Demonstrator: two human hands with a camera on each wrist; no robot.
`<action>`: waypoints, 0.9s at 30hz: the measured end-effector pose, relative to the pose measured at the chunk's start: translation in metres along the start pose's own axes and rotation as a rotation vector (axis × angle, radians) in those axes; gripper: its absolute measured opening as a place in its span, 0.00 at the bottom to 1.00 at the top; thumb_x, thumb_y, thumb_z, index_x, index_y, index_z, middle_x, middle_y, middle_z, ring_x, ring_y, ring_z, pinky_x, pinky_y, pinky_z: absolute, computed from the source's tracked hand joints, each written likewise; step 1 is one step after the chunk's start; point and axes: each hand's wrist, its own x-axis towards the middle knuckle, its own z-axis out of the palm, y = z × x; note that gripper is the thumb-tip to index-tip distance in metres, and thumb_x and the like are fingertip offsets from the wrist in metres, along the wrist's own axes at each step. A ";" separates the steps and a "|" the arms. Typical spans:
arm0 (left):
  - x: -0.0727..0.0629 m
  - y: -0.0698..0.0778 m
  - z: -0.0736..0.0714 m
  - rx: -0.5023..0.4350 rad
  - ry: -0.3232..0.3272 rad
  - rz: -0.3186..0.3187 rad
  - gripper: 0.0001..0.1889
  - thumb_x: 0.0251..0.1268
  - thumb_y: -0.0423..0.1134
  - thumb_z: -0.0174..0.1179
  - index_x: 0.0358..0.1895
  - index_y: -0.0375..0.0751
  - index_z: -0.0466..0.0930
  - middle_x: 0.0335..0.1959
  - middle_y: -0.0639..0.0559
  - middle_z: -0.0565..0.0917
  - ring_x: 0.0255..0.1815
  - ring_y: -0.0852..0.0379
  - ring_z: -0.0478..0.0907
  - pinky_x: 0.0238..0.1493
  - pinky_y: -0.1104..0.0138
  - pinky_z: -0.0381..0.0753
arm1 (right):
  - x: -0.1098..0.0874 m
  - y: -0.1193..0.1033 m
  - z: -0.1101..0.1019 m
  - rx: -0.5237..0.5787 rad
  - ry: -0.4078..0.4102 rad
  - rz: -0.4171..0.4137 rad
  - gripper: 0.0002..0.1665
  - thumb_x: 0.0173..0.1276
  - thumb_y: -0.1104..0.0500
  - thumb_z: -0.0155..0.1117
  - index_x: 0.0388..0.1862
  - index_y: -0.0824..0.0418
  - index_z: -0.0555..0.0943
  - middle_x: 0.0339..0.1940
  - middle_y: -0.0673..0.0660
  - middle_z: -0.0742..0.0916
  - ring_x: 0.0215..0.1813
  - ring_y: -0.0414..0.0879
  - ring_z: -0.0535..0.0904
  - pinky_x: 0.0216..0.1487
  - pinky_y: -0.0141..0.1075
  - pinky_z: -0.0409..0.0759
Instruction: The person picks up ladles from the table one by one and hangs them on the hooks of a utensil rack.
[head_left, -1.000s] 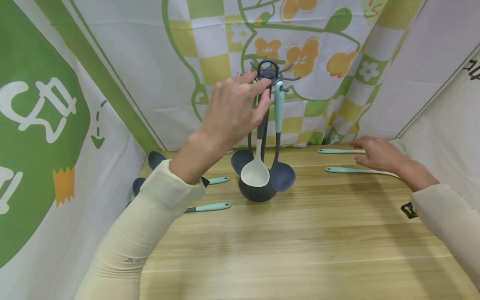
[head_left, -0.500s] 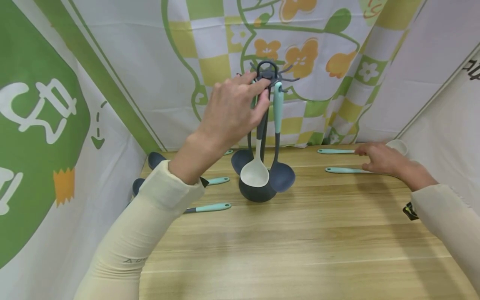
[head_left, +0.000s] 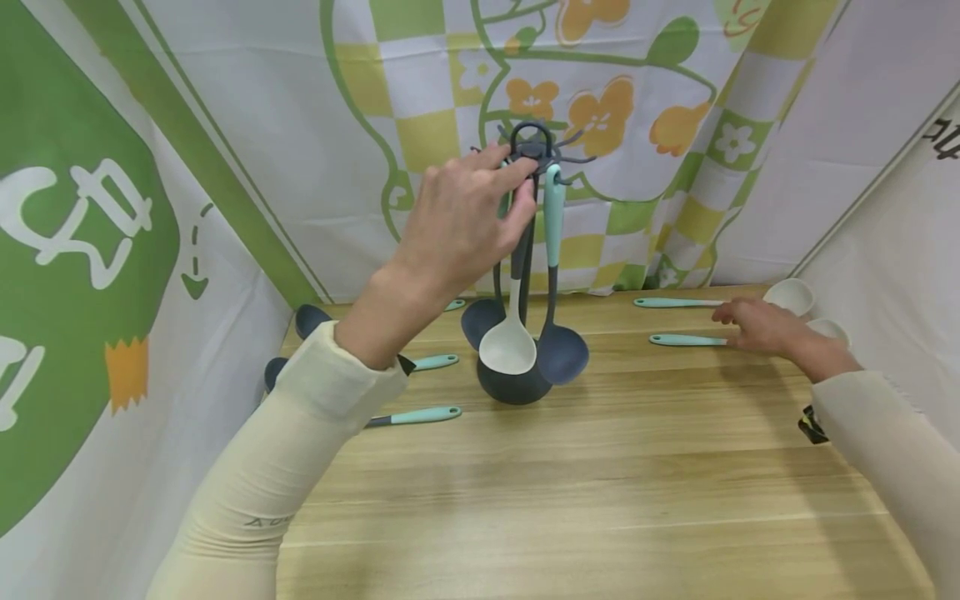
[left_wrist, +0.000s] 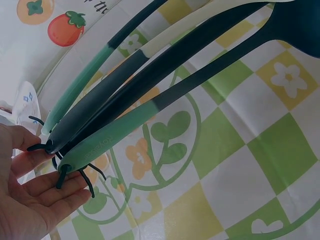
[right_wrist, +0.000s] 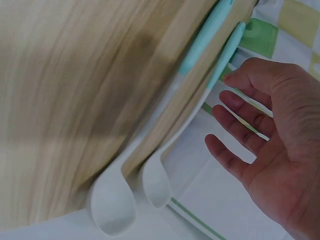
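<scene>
In the head view my left hand (head_left: 457, 212) grips the hub of a dark utensil rack (head_left: 532, 148), its fingers among the hooks. From those hooks hang a white-bowled ladle (head_left: 510, 348) and navy ladles (head_left: 564, 354) with mint handles; the hand hides some handle tops. The left wrist view shows the fingers (left_wrist: 55, 190) right behind the hooks, below a mint handle (left_wrist: 110, 135). My right hand (head_left: 772, 329) hovers, fingers loosely bent and holding nothing, over two white ladles with mint handles (head_left: 686, 340). Their white bowls (right_wrist: 112, 205) point away from the handles in the right wrist view.
The rack's round dark base (head_left: 513, 387) stands on the wooden table (head_left: 525, 500). At left lie several utensils with mint handles (head_left: 427, 414) and navy heads (head_left: 311, 318), partly hidden by the left arm. A patterned cloth (head_left: 600, 108) hangs behind.
My right hand has shifted slightly right and lower over the white ladles, uncovering more of their bowls. The left hand stays at the rack, which has barely moved.
</scene>
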 end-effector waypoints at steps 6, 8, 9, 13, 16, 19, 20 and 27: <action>0.000 0.000 0.000 0.000 -0.001 -0.007 0.17 0.80 0.37 0.53 0.57 0.36 0.89 0.57 0.34 0.88 0.54 0.39 0.89 0.43 0.51 0.90 | 0.001 0.007 0.010 0.014 -0.002 0.002 0.26 0.59 0.68 0.74 0.57 0.77 0.81 0.47 0.72 0.89 0.51 0.71 0.85 0.51 0.65 0.84; 0.000 -0.001 0.000 0.003 -0.002 -0.012 0.17 0.80 0.37 0.53 0.57 0.36 0.89 0.58 0.34 0.88 0.54 0.39 0.89 0.43 0.51 0.90 | 0.003 0.009 0.014 0.019 0.004 0.002 0.26 0.59 0.68 0.75 0.56 0.77 0.81 0.47 0.72 0.89 0.51 0.70 0.85 0.51 0.64 0.84; 0.000 -0.001 0.000 0.004 -0.001 -0.013 0.17 0.80 0.37 0.53 0.57 0.37 0.89 0.58 0.34 0.88 0.54 0.39 0.89 0.43 0.51 0.90 | 0.004 0.010 0.016 0.021 0.011 -0.001 0.26 0.58 0.68 0.75 0.55 0.77 0.81 0.46 0.72 0.89 0.50 0.70 0.85 0.51 0.64 0.84; 0.000 -0.001 0.000 0.005 0.008 -0.009 0.16 0.80 0.36 0.53 0.57 0.37 0.90 0.57 0.34 0.88 0.54 0.39 0.89 0.44 0.51 0.90 | 0.006 0.014 0.024 0.029 0.021 -0.004 0.25 0.58 0.68 0.76 0.54 0.77 0.81 0.45 0.71 0.89 0.50 0.69 0.85 0.52 0.63 0.84; 0.000 -0.001 0.000 -0.002 0.009 -0.011 0.16 0.80 0.36 0.53 0.57 0.37 0.90 0.57 0.34 0.88 0.54 0.39 0.89 0.45 0.50 0.90 | 0.008 0.017 0.028 0.027 0.014 -0.012 0.25 0.57 0.68 0.75 0.53 0.78 0.81 0.44 0.70 0.89 0.49 0.67 0.86 0.52 0.62 0.84; 0.000 0.000 0.000 -0.007 0.009 -0.013 0.16 0.79 0.36 0.54 0.57 0.37 0.89 0.58 0.34 0.88 0.54 0.38 0.89 0.44 0.50 0.90 | 0.008 0.019 0.031 0.014 0.012 -0.029 0.23 0.56 0.69 0.75 0.51 0.78 0.82 0.42 0.68 0.89 0.47 0.65 0.86 0.52 0.61 0.84; 0.000 0.000 -0.001 -0.008 0.011 -0.014 0.16 0.79 0.36 0.54 0.57 0.37 0.89 0.58 0.34 0.87 0.54 0.38 0.89 0.45 0.50 0.90 | 0.009 0.020 0.031 0.006 0.013 -0.034 0.23 0.56 0.69 0.75 0.50 0.77 0.83 0.42 0.68 0.89 0.47 0.65 0.86 0.52 0.60 0.85; -0.001 0.000 0.000 -0.009 0.024 -0.013 0.16 0.79 0.37 0.54 0.57 0.37 0.90 0.58 0.34 0.87 0.55 0.38 0.89 0.47 0.49 0.90 | 0.008 0.023 0.035 -0.028 0.042 -0.053 0.17 0.57 0.68 0.74 0.46 0.74 0.85 0.39 0.65 0.90 0.45 0.63 0.87 0.51 0.59 0.85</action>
